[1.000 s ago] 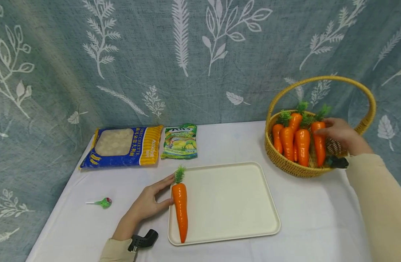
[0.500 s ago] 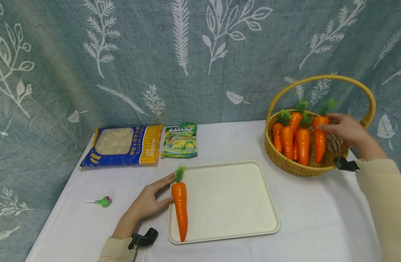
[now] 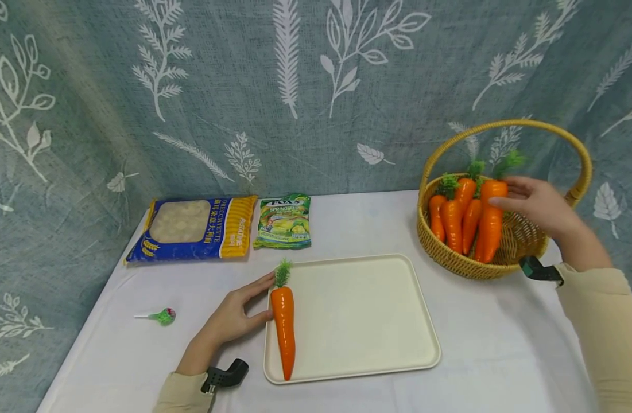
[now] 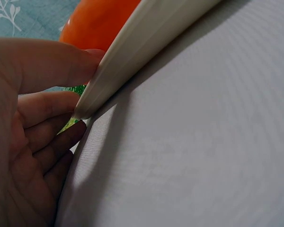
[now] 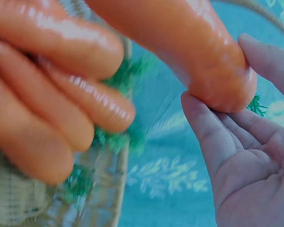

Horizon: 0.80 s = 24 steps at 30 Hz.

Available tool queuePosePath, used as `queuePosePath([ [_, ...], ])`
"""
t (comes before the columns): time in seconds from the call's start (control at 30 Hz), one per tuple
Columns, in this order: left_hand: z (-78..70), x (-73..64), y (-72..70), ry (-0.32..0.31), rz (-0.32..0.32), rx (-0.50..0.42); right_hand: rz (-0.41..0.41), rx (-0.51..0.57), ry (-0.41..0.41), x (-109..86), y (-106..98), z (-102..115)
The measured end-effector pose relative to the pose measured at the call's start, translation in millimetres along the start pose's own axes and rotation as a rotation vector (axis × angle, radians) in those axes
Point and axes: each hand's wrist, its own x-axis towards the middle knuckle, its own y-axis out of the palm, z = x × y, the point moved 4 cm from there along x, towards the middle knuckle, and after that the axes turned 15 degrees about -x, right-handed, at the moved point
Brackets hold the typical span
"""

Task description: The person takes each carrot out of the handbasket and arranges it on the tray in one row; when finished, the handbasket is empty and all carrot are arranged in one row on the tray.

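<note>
My right hand (image 3: 539, 207) pinches an orange carrot (image 3: 492, 221) near its thick top, thumb on one side and fingers on the other. The right wrist view shows this carrot (image 5: 199, 52) tilted in the fingertips, its green tuft mostly hidden behind the hand. Other carrots (image 3: 452, 226) lean in the wicker basket (image 3: 450, 262) beneath and beside it. On the left, my left hand (image 3: 238, 315) touches the left edge of a cream tray (image 3: 357, 315) with extended thumb and fingers. One carrot (image 3: 283, 330) lies lengthwise along that side of the tray, tuft pointing away.
The basket's tall handle (image 3: 507, 123) arches over the carrots. Behind the tray lie a blue-and-yellow pasta bag (image 3: 192, 230) and a green candy bag (image 3: 283, 222). A lollipop (image 3: 163, 316) rests left of my left hand. A patterned curtain (image 3: 316, 137) hangs behind the table.
My right hand has lifted the gripped carrot slightly and, after a small shift rightward, brought it left over its neighbours in the basket. My left hand and the tray stay put.
</note>
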Motion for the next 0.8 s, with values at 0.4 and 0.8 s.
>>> queuePosePath([
  [0.4,1.5,-1.2,-0.2,0.027,-0.009,0.010,-0.046,0.171,-0.071,-19.8,31.3,29.6],
  [0.8,0.6,-0.7,-0.6,0.030,-0.003,0.005,-0.089,0.411,-0.253,-37.8,86.8,71.6],
])
